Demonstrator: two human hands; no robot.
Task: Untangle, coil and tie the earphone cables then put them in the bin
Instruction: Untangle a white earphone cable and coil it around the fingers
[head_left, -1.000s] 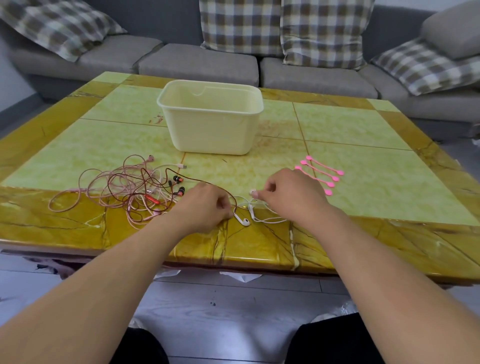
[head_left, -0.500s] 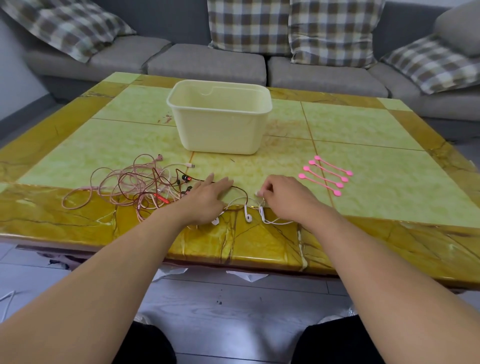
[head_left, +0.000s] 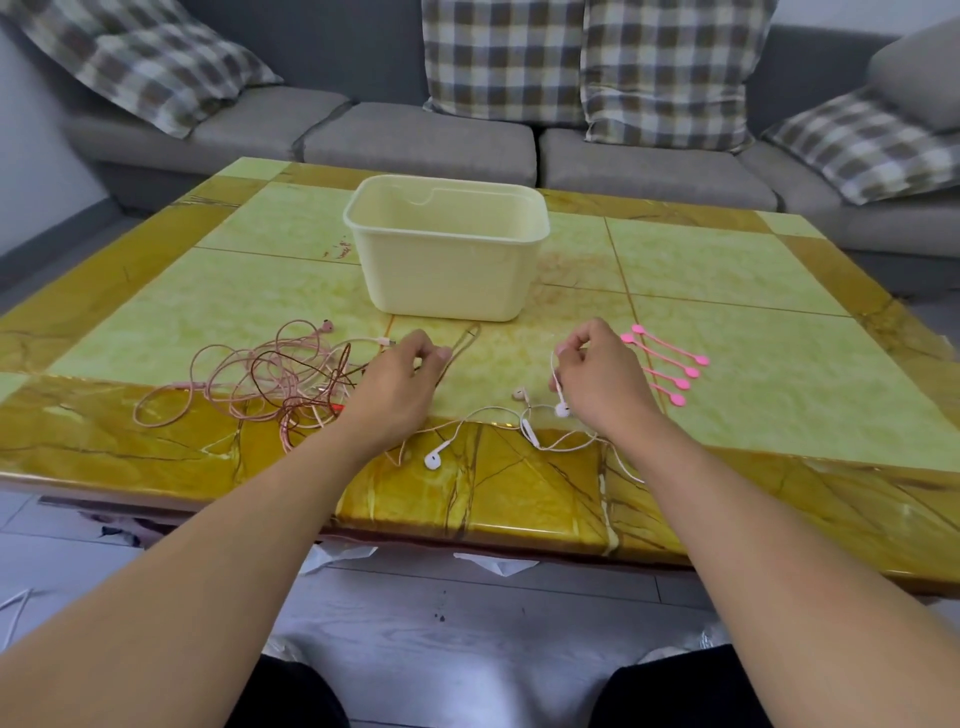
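Both hands are over the near part of the table (head_left: 727, 270), with the forearms reaching in from the near edge. Left hand (head_left: 397, 382) has its fingers curled and pinches a thin brown cable (head_left: 460, 348), which makes a narrow loop toward the bin (head_left: 447, 249). Right hand (head_left: 597, 374) is also curled; its thumb and forefinger pinch a white cable (head_left: 553, 374) and lift it a little from the table. From this pinch the cable hangs down to a white earbud (head_left: 562, 409) just beside the wrist.

More of the white cable lies along the near edge between the 2 arms, with a second earbud (head_left: 432, 460) near the left forearm and a third one (head_left: 519, 392) between the hands. A tangle of pink and dark red cables (head_left: 260, 379) lies left of the left hand, near the left part of the near edge; it touches the left hand's side, but I cannot tell where each cable ends.

5 pink ties (head_left: 670, 364) lie in a row just right of the right hand. The cream bin stands upright at the middle of the table, beyond both hands, and no cable shows inside it. Behind the far edge is a grey sofa (head_left: 415, 140) with checked cushions (head_left: 498, 57).
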